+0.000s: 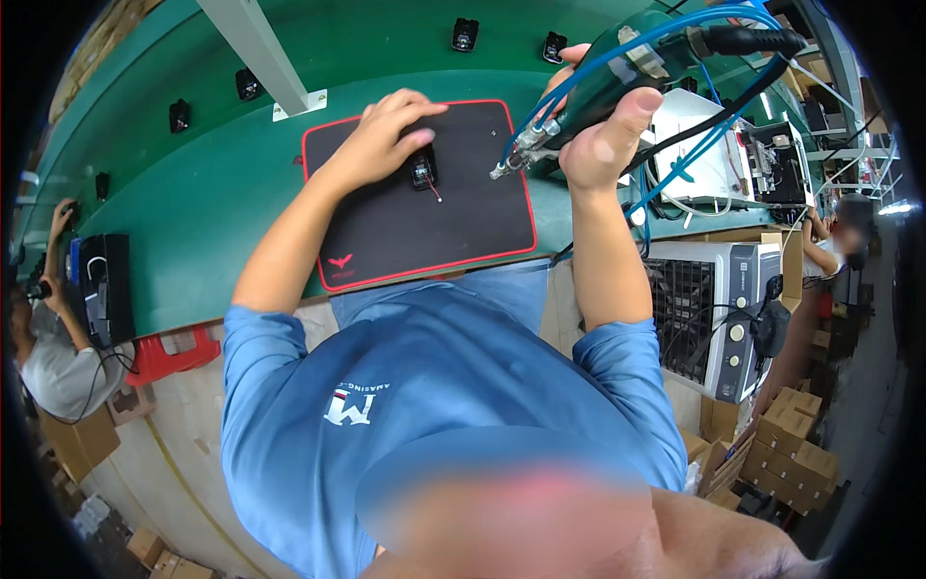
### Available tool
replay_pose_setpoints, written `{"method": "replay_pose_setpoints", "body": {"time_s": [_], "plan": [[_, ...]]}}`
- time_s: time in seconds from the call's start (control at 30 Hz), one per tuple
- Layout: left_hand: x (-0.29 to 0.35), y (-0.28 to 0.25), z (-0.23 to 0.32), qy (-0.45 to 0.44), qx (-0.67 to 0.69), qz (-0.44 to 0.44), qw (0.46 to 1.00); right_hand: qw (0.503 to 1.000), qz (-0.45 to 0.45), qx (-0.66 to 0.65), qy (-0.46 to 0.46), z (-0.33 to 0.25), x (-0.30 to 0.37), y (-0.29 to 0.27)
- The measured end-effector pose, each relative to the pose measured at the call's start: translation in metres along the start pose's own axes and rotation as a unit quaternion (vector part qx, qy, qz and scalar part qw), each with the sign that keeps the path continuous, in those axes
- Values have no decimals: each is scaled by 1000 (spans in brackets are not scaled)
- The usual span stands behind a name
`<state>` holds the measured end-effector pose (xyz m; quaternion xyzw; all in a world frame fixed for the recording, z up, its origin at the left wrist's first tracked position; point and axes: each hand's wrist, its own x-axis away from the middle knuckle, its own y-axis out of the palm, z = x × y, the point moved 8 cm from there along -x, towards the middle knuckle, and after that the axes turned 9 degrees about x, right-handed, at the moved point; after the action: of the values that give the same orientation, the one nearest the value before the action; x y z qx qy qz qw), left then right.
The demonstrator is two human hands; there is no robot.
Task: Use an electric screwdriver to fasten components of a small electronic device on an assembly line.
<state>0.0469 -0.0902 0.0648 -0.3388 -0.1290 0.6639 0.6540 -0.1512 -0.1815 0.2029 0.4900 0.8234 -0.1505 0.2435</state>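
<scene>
A small black electronic device (pixel 422 172) with a short thin red wire lies on a black mat (pixel 415 236) with red edging. My left hand (pixel 386 140) is over the mat, thumb at the device's far end and fingers stretched apart; whether the thumb presses on it I cannot tell. My right hand (pixel 608 140) is wrapped round a dark green power screwdriver (pixel 603 92) with a metal nozzle (pixel 521 152). The tool tilts down to the left, its tip above the mat's right side, apart from the device. Blue hoses (pixel 666 39) and a black cable run from it.
More black devices (pixel 465 35) stand along the green bench's far side. A metal post (pixel 256 53) rises behind the mat. White equipment (pixel 699 145) stands to the right, above an air cooler (pixel 719 314). Other people (pixel 58 357) work at both sides; a red stool (pixel 174 354) is at left.
</scene>
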Motion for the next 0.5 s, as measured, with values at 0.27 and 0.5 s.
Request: {"method": "replay_pose_setpoints", "body": {"time_s": [0.27, 0.5], "plan": [[35, 24, 11, -59, -35, -50, 996, 999, -20, 40, 23, 2, -9, 24], [42, 43, 0, -31, -60, 54, 996, 998, -24, -52, -35, -30, -20, 46]]}}
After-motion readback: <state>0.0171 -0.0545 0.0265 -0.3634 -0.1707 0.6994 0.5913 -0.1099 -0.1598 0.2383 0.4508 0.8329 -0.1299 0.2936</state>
